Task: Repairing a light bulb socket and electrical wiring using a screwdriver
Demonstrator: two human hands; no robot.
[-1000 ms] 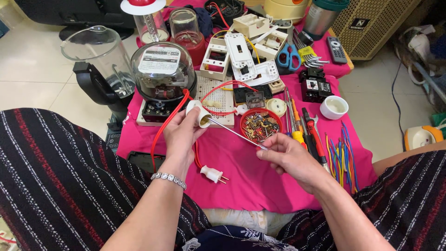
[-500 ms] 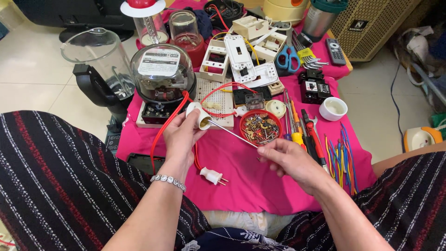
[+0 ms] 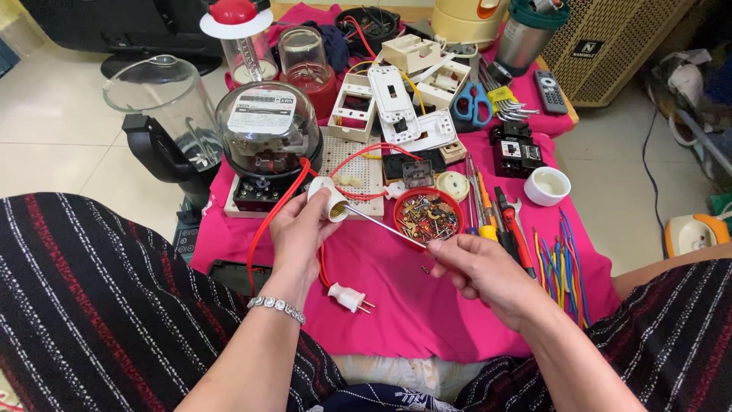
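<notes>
Head view: left hand [image 3: 301, 229] closed round white ceramic lamp socket [image 3: 329, 200] on red cord [image 3: 274, 214], above pink-cloth surface [image 3: 396, 305]. Right hand [image 3: 476, 267] at 3 o'clock pinches thin metal screwdriver [image 3: 381, 223], tip in socket mouth. Risk: tip slips off screw, jabs left fingers; small screw drops onto cloth near white plug [image 3: 347, 297].

1. My left hand [image 3: 299, 229] holds a white lamp socket [image 3: 329, 199] on red wire [image 3: 268, 221].
2. Cloth [image 3: 396, 290] is magenta.
3. White plug [image 3: 347, 297].
4. My clothing [image 3: 99, 305] is black, striped red and white.
</notes>
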